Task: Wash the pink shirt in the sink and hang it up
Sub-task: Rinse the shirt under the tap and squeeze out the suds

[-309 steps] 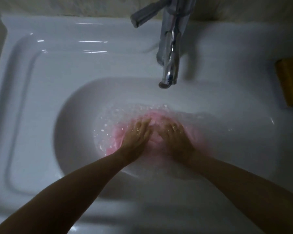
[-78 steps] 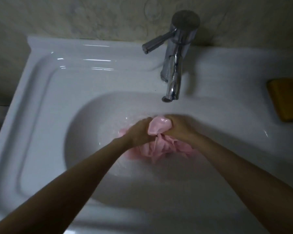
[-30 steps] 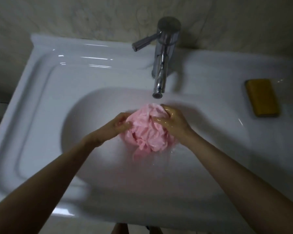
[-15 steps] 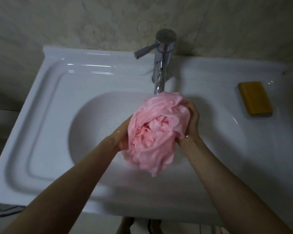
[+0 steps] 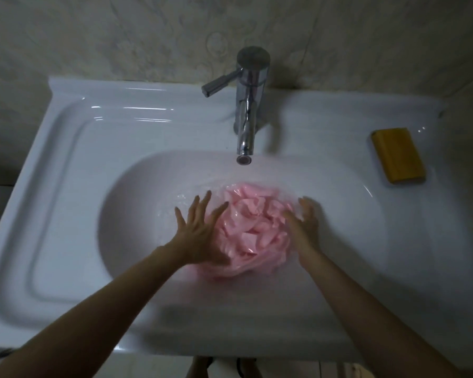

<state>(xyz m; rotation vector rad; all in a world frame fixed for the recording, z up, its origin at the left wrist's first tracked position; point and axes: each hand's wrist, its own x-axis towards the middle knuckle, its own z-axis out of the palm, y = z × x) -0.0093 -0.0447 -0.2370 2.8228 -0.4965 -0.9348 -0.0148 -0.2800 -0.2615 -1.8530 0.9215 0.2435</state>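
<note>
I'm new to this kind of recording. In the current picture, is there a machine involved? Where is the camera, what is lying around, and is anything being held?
There is no machine here. A person works with two bare hands, and the only camera sits on their head, looking forward and down, so both arms enter from the bottom edge. The white sink fills most of the view, with a chrome tap at the back and a yellow bar, probably soap, on the right ledge. A crumpled pink shirt lies in the basin, in what looks like shallow water. The left hand and the right hand sit on either side of it with fingers spread. Neither grips the shirt, though the left hand appears to lie against its edge. The picture is dim and slightly blurred.
</note>
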